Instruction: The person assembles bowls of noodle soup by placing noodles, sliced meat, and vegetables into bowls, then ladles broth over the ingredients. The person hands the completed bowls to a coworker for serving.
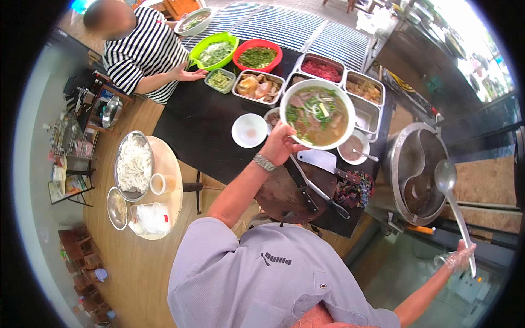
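My left hand (278,145) grips the near left rim of a white bowl (322,146), held over the black table. Noodle soup (317,123) with herbs, onion and meat fills it. Out to the right, my right hand (458,257), in a clear plastic glove, is closed around the handle of a long metal ladle (457,205). The ladle's head is over the right side of a divided steel pot (395,180) of dark broth. Below the bowl, a cleaver (317,160) and a black-handled knife (308,199) lie by a round chopping board (276,188).
Steel trays of raw meat (321,71) and cooked chicken (258,87), a red basket of herbs (257,56) and a green basket (214,52) line the far side. A person in stripes (145,52) holds another soup bowl (194,23). Noodles (134,164) stand on a round side table.
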The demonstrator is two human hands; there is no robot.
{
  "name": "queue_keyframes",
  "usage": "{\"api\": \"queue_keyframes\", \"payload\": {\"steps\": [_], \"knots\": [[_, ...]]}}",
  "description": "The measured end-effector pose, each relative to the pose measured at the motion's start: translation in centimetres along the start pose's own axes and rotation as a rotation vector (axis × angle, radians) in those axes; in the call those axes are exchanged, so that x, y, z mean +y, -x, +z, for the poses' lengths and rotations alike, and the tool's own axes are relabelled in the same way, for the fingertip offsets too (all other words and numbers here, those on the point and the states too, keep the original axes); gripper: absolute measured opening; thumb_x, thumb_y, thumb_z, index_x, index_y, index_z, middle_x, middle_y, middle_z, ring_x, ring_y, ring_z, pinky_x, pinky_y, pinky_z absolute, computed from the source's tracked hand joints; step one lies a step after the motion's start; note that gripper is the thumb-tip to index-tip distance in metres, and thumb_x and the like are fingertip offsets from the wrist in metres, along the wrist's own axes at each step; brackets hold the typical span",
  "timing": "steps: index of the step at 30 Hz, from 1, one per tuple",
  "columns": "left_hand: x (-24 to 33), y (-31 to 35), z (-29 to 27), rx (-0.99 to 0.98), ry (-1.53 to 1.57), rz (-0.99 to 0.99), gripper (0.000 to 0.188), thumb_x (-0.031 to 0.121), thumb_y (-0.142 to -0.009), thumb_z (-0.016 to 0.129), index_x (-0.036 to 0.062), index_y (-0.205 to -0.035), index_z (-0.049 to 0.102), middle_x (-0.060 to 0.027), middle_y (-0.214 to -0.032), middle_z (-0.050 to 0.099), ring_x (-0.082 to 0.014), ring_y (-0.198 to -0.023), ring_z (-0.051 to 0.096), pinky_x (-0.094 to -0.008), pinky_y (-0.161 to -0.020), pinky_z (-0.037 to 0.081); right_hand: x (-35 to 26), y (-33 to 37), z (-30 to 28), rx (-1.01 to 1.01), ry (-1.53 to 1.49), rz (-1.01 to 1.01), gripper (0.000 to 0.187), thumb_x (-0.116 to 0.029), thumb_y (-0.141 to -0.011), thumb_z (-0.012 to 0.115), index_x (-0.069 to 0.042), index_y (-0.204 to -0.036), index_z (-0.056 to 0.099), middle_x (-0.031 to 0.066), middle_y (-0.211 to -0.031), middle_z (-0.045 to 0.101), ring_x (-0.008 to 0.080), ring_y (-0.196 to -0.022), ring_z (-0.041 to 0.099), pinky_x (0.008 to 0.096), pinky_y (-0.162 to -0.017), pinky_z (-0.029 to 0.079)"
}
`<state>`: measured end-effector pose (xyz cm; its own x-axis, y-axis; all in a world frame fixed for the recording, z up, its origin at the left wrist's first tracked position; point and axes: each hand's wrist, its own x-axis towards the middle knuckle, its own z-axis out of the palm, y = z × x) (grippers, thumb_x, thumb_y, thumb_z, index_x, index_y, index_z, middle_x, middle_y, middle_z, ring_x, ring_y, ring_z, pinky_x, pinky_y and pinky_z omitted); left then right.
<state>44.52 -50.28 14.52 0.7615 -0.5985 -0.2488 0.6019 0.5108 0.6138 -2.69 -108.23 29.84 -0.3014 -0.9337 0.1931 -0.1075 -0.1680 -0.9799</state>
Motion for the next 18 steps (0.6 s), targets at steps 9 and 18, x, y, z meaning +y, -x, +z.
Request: {"api": "queue_keyframes", "payload": {"steps": [9,18], "knots": [[11.0,5.4,-9.9,0.258,0.04,0.334,0.053,0.018,-0.086,0.058,0.0025,-0.136,0.053,-0.0164,-0.133,0.064,-0.0335,-0.12,0.067,-0.0567,-0.094,0.062,5.3,-2.3,4.8,0.102,0.091,0.088,0.07,-0.037,-0.098,0.07,0.027,-0.119,0.05,0.0232,-0.099,0.068,0.0268,-0.081,0.072,0.0312,-0.072,0.066],[18.6,8.2,-15.5,0.399,0.024,0.424,0.044,0.016,-0.084,0.058,0.0007,-0.125,0.058,-0.0048,-0.094,0.065,-0.0146,-0.075,0.062,-0.056,-0.089,0.064,10.1,-1.5,6.7,-0.01,1.064,-0.171,0.056,-0.048,-0.094,0.071,0.006,-0.11,0.067,0.0172,-0.097,0.073,0.0295,-0.084,0.065,0.0484,-0.077,0.051]]}}
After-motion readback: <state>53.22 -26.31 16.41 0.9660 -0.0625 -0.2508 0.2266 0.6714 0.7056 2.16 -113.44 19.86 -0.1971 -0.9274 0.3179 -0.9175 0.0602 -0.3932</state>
